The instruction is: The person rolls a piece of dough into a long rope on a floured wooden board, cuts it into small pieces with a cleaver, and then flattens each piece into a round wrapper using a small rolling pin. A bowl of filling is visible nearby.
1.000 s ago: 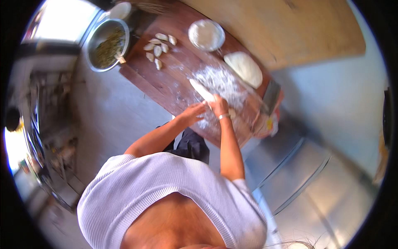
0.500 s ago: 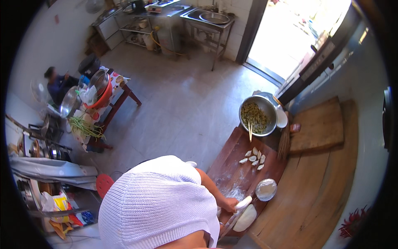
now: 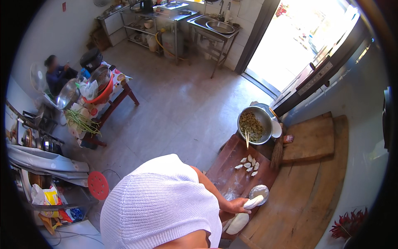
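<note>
A pale, rolled piece of dough (image 3: 253, 202) is in the grip of my left hand (image 3: 238, 205). Its far end overlaps a round bowl with whitish contents (image 3: 259, 191). A larger oval lump of dough (image 3: 238, 224) lies just below that hand on the reddish wooden board (image 3: 219, 164). Of my right hand (image 3: 225, 216), only a bit of skin seems to show beneath the left wrist; its fingers are hidden. Several small, pale dumplings (image 3: 249, 164) rest farther up the board, and white flour (image 3: 230, 193) dusts the surface near my forearm.
Beyond the board stands a metal bowl of chopped greenish filling (image 3: 252, 126) with chopsticks (image 3: 247, 139) in it. A hand broom (image 3: 277, 155) and wooden boards (image 3: 309, 139) are to the right. At left, another person (image 3: 58, 76) sits behind a table with bowls and green vegetables (image 3: 83, 122).
My left hand has carried the dough roll away from the larger lump toward the round bowl, and the roll now overlaps that bowl. The whole view has shifted slightly.
</note>
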Tool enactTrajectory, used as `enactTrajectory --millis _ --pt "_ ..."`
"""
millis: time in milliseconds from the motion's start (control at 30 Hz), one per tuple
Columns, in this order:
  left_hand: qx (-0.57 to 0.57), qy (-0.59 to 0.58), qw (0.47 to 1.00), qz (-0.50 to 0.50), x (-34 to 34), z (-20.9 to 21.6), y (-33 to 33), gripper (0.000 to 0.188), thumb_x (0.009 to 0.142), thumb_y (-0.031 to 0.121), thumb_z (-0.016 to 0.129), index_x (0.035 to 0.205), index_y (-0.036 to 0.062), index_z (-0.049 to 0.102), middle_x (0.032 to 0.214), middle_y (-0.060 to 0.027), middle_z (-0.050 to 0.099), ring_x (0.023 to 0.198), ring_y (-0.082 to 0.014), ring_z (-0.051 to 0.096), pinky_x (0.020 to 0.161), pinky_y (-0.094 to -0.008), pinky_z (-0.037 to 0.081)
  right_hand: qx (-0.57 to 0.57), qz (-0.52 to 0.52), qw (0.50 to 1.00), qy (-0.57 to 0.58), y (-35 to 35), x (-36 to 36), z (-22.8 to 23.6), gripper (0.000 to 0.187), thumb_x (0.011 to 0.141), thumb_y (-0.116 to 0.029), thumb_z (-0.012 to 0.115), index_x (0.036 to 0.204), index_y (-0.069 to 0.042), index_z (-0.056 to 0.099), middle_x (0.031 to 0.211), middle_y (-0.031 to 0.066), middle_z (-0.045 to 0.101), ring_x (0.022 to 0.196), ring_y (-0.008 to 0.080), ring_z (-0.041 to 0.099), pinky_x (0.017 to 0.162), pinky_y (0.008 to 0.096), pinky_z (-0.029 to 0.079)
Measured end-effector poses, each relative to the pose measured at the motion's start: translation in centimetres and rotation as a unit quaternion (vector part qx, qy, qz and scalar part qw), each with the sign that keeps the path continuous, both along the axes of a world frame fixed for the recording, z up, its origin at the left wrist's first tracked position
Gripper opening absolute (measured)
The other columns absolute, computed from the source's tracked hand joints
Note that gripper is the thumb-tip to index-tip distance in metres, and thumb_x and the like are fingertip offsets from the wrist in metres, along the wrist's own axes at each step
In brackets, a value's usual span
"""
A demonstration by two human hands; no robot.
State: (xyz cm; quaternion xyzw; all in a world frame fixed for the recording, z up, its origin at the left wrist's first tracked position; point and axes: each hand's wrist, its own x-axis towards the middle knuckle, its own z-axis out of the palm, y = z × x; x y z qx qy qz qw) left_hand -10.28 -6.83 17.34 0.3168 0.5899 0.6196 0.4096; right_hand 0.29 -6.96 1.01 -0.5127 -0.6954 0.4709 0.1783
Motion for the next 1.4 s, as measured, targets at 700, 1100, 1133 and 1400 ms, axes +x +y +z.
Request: enactTrajectory --millis 700,1100,1133,1400 --pt "0.066 -0.054 0.961 -0.261 0.9 9.0 -3.3 0.032 0.081 0.025 0.075 0.101 0.0029 0.063 0.09 -0.0067 0.067 0.085 -0.0144 0.062 0.075 -0.0332 0.051 0.127 -0.141 0.98 0.066 -4.1 4.7 -0.1 0.035 0.077 -0.017 0.076 0.105 -0.003 0.06 0.094 0.0055 0.066 0.086 0.016 0.063 0.075 0.0353 0.051" --pt "0.173 -0.042 0.923 -0.342 2.7 11.8 -4.6 0.027 0.081 0.019 0.078 0.095 0.0052 0.059 0.082 -0.0018 0.063 0.078 -0.0115 0.059 0.072 -0.0306 0.05 0.156 -0.204 0.964 0.071 -8.1 5.6 0.5 0.035 0.076 -0.016 0.078 0.104 -0.003 0.061 0.093 0.0055 0.067 0.085 0.0147 0.063 0.073 0.0352 0.051" --pt "0.158 -0.064 0.922 -0.347 2.8 12.5 -4.6 0.029 0.079 0.02 0.079 0.095 0.0051 0.06 0.082 -0.0014 0.063 0.079 -0.0114 0.059 0.072 -0.0304 0.05 0.159 -0.209 0.962 0.071 -8.2 5.6 0.4 0.035 0.076 -0.016 0.078 0.104 -0.003 0.061 0.093 0.0054 0.067 0.085 0.0145 0.063 0.073 0.0352 0.051" --pt "0.078 -0.132 0.918 -0.365 0.8 14.6 -4.9 0.024 0.089 0.027 0.069 0.088 0.0056 0.058 0.074 0.0014 0.057 0.07 -0.0078 0.055 0.062 -0.0266 0.048 0.161 -0.237 0.957 0.042 -10.0 5.0 2.5 0.025 0.076 -0.022 0.077 0.087 -0.002 0.067 0.08 0.0172 0.069 0.075 0.0293 0.069 0.066 0.04 0.052"
